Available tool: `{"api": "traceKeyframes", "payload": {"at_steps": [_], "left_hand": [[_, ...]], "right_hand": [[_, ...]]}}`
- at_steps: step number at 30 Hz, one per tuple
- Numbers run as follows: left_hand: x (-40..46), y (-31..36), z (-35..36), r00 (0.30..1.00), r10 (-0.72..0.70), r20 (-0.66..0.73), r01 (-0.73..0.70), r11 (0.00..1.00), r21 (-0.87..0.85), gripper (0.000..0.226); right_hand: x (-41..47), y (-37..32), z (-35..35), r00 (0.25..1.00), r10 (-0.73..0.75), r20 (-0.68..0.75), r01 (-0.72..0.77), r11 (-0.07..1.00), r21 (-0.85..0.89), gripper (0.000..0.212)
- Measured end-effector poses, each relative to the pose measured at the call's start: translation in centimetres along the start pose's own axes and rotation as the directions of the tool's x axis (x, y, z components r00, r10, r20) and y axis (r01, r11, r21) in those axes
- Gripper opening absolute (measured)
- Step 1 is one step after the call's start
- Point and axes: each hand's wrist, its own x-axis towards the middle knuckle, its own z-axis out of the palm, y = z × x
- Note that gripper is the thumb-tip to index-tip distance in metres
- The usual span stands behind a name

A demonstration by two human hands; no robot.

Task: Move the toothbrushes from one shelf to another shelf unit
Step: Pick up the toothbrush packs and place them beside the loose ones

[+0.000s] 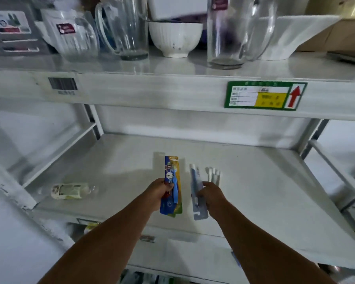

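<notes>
Both hands hold packaged toothbrushes over the middle shelf (254,181) of a white shelf unit.

Left hand (159,192) grip clamped on a colourful kids' toothbrush pack (171,185) with a rabbit print, held upright, top pointing to the shelf back. Right hand (210,196) grip clamped on a pale blue toothbrush pack (197,193), just beside the first, packs apart. More white brush heads (213,174) show just behind the right hand; can't tell if loose or packed. A small bottle (70,190) lies on its side, well left. Upper shelf (172,87) carries glass jugs (123,27), a white bowl (175,36) and a green price label (264,95).
</notes>
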Motion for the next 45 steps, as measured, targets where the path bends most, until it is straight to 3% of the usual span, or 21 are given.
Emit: {"api": "traceKeyframes", "payload": {"at_steps": [8,16,18,25,28,32,41,45], "left_hand": [[7.1,-0.8,-2.0,0.993,0.009,-0.116,0.013,0.982,0.189,0.025],[9.4,-1.1,-1.7,0.973,0.079,-0.218,-0.012,0.955,0.296,0.026],[9.6,-1.0,-1.6,0.968,0.096,-0.233,-0.014,0.943,0.331,0.029],[10.4,-0.1,-0.9,0.948,0.21,-0.238,-0.036,0.817,0.575,0.035],[10.8,-0.2,-1.4,0.946,0.215,-0.243,0.005,0.74,0.672,0.04],[11.5,-0.3,-1.8,0.956,0.197,-0.218,0.013,0.713,0.701,0.043],[12.0,0.0,-1.8,0.923,0.254,-0.29,-0.004,0.758,0.652,0.05],[11.6,1.2,-1.8,0.909,0.319,-0.267,0.022,0.604,0.797,0.053]], "right_hand": [[3.7,0.6,3.8,0.996,0.048,-0.074,-0.043,0.997,0.07,0.052],[7.0,1.2,5.6,0.987,0.004,-0.16,-0.023,0.993,-0.119,0.049],[7.2,0.9,6.0,0.984,0.034,-0.173,-0.051,0.994,-0.098,0.049],[8.3,0.1,7.0,0.979,-0.001,-0.206,-0.059,0.957,-0.283,0.039],[9.1,0.5,7.3,0.979,0.004,-0.202,-0.075,0.936,-0.343,0.048],[9.5,0.9,7.1,0.978,-0.01,-0.208,-0.068,0.93,-0.362,0.052],[9.3,-0.6,5.9,0.969,-0.101,-0.224,0.031,0.955,-0.296,0.029],[9.3,-2.3,4.8,0.971,-0.179,-0.161,0.081,0.873,-0.481,0.041]]}}
